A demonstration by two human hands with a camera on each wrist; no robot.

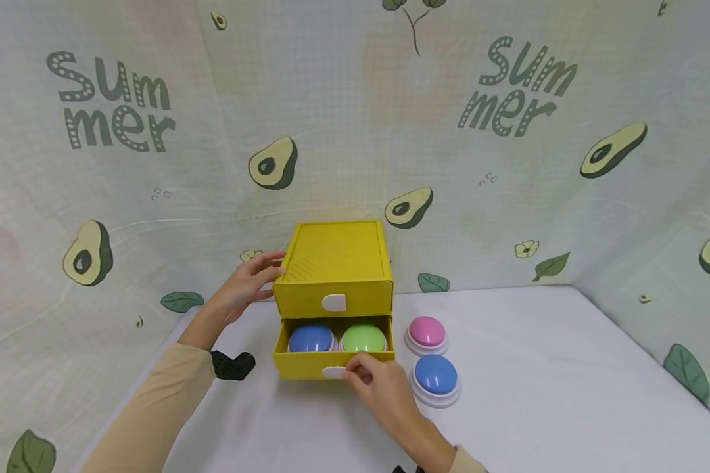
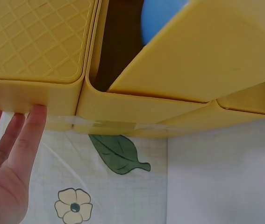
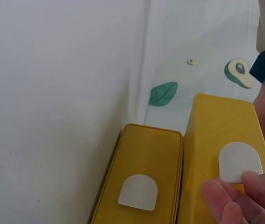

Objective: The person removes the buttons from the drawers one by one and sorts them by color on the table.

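Observation:
A yellow drawer box (image 1: 337, 253) stands in front of me with one drawer (image 1: 298, 366) pulled out below its top one. Inside that drawer sit a blue dome button (image 1: 311, 337) and a green dome button (image 1: 363, 337), side by side. My right hand (image 1: 387, 387) pinches the white tab (image 3: 239, 161) on the drawer's front between thumb and fingers. On the box's left side my left hand (image 1: 245, 289) rests with extended fingers; its fingertips (image 2: 37, 112) touch the yellow wall of the top section.
Right of the box, a pink dome button (image 1: 427, 331) and another blue dome button (image 1: 436, 374) stand on the white table (image 1: 538, 381). A closed lower drawer (image 3: 146, 149) with its own white tab shows in the right wrist view. Behind hangs a printed cloth (image 1: 343, 98).

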